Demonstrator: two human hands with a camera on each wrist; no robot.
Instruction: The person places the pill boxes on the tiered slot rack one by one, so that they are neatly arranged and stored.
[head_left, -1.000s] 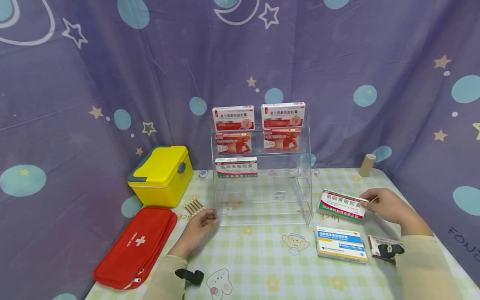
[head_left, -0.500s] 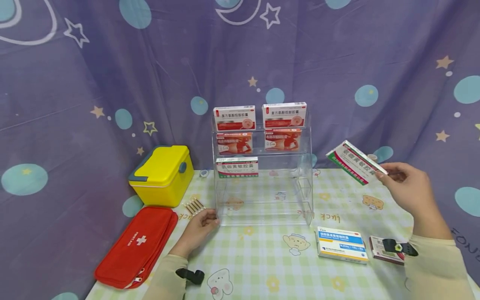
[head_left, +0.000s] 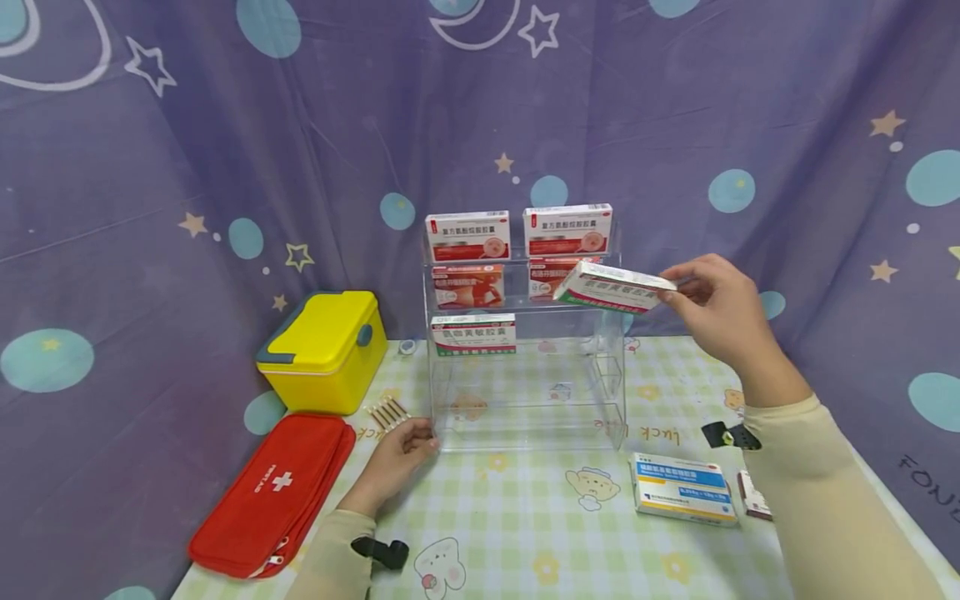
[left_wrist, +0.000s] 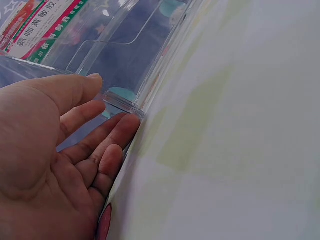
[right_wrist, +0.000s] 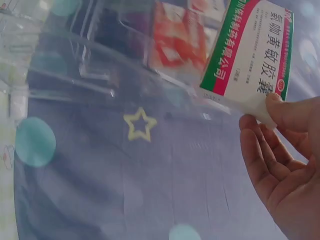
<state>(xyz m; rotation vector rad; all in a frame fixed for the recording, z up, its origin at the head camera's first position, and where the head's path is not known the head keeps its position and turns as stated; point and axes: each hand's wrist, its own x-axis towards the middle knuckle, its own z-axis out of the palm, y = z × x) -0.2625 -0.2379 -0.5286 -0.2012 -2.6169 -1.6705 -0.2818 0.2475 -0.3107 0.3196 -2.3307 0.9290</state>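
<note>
My right hand (head_left: pixel 716 308) pinches a white medicine box (head_left: pixel 615 287) with green and magenta bands by its right end. The box is tilted, raised in front of the right part of the clear tiered display stand (head_left: pixel 525 433), and partly covers an orange medicine box (head_left: pixel 545 279) on the second tier. In the right wrist view the thumb (right_wrist: pixel 290 112) lies on the box's face with fingers behind. My left hand (head_left: pixel 397 462) rests at the stand's lower left corner, fingers loosely bent; in the left wrist view the fingertips (left_wrist: pixel 131 122) are right at the clear corner.
Two red-and-white boxes (head_left: pixel 468 237) fill the top tier; another orange box (head_left: pixel 468 286) and a matching green-banded box (head_left: pixel 474 335) sit below. A blue-and-white box (head_left: pixel 684 489) lies at right. At left are a yellow case (head_left: pixel 322 350), red first-aid pouch (head_left: pixel 273 496) and several thin sticks (head_left: pixel 387 412).
My right hand has lifted the green-banded medicine box off the table's right side and carried it up and left to the stand. The left hand has stayed at the stand's corner.
</note>
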